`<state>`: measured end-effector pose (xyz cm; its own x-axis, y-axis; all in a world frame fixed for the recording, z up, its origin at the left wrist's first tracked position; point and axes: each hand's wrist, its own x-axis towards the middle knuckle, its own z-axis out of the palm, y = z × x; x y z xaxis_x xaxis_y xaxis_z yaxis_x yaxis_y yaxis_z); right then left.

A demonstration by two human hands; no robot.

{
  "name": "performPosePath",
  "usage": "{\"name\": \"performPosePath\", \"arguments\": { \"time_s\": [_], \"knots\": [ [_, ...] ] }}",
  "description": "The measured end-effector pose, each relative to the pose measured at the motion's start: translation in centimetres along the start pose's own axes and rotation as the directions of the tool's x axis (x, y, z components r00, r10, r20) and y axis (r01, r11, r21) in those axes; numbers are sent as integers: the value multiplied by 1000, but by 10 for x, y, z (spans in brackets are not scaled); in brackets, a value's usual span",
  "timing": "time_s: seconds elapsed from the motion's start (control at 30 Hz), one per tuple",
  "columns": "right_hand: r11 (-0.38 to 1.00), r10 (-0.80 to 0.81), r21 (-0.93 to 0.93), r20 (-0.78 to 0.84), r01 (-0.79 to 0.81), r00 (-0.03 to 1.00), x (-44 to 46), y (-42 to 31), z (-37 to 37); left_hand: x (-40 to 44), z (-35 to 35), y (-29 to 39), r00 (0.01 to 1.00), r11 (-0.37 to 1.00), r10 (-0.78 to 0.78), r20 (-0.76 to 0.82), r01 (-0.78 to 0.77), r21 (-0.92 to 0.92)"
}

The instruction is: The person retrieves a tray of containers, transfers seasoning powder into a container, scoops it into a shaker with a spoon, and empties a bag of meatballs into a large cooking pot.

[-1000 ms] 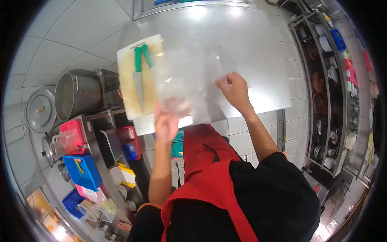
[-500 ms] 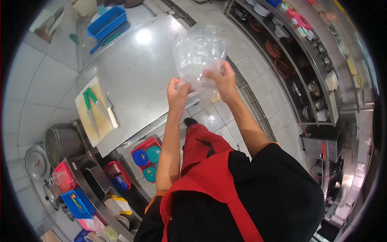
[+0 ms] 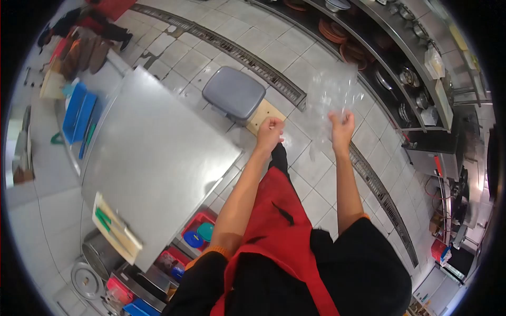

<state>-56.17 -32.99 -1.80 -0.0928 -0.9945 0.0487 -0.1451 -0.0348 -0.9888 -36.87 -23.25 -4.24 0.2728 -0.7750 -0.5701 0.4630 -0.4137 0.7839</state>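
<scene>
A clear plastic bag hangs over the floor from my right hand, which pinches its near edge. To the left, my left hand is apart from the bag, its fingers curled together. Whether anything small sits in those fingers I cannot make out. Just beyond my left hand stands a bin with a grey lid, next to a pale wooden board with holes.
A steel table stands at left, with a cutting board and green-handled knives on it. A blue tray lies beyond. Shelves of dishes stand at right. A floor drain crosses the tiles. Another person is far left.
My view has turned right, away from the table, and the lidded bin has come into sight. My hands have separated; the bag has gone right with my right hand, leaving my left.
</scene>
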Motion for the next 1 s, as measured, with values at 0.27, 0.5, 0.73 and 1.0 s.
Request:
{"name": "performPosePath", "arguments": {
  "time_s": [0.27, 0.5, 0.73, 1.0],
  "knots": [
    [798, 112, -570, -181, -197, 977, 48, 193, -23, 310, -74, -92, 907, -41, 252, 337, -338, 940],
    [762, 508, -328, -234, -559, 829, 30, 226, -82, 394, -41, -64, 978, -467, -149, 147, -200, 861],
    [736, 541, -293, -289, -611, 790, 45, 229, -92, 424, -35, -76, 964, -548, -231, 129, -238, 802],
    [834, 382, -435, 11, -340, 924, 119, 251, 3, 384, -52, -56, 894, -363, 26, 447, -408, 838]
  ]
}}
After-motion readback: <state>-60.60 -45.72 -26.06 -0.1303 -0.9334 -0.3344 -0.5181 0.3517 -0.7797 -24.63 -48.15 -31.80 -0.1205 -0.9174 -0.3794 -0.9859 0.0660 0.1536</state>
